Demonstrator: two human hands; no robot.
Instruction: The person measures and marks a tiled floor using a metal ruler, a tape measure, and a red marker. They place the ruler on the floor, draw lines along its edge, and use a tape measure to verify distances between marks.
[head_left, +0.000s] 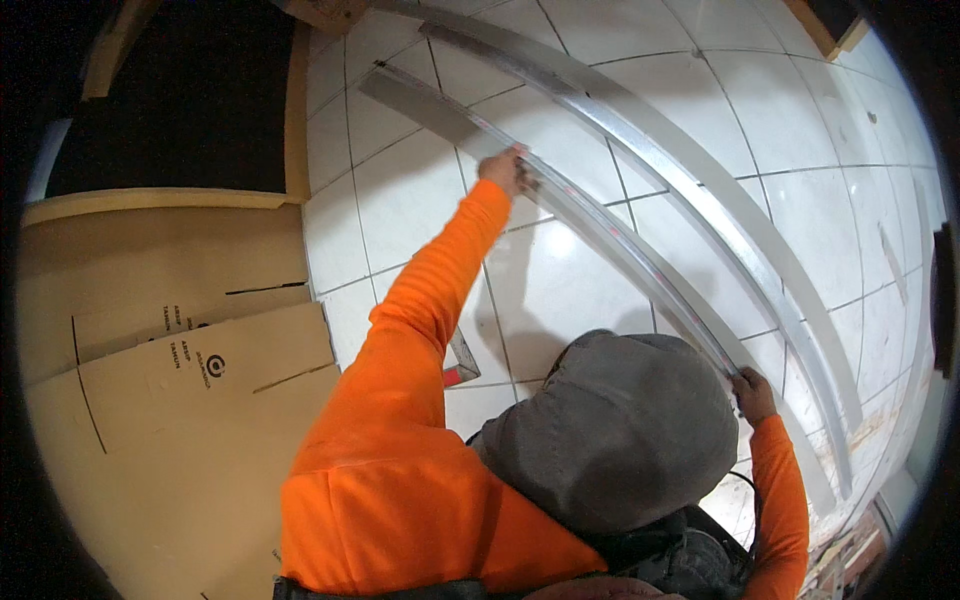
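My left hand grips the edge of a long, narrow metal profile towards its far end. Along this profile runs a thin strip with red marks, which looks like a tape measure blade. My right hand holds the blade at its near end, close to my bent knee in grey cloth. A second, shinier metal profile lies beyond, roughly parallel to the first. What sits inside my right fist is hidden.
White floor tiles lie under the metal. Flattened cardboard bearing print covers the left side. Behind it, a wooden frame borders a dark area. An angled metal tool with a red part lies beside my left arm. Debris lies at lower right.
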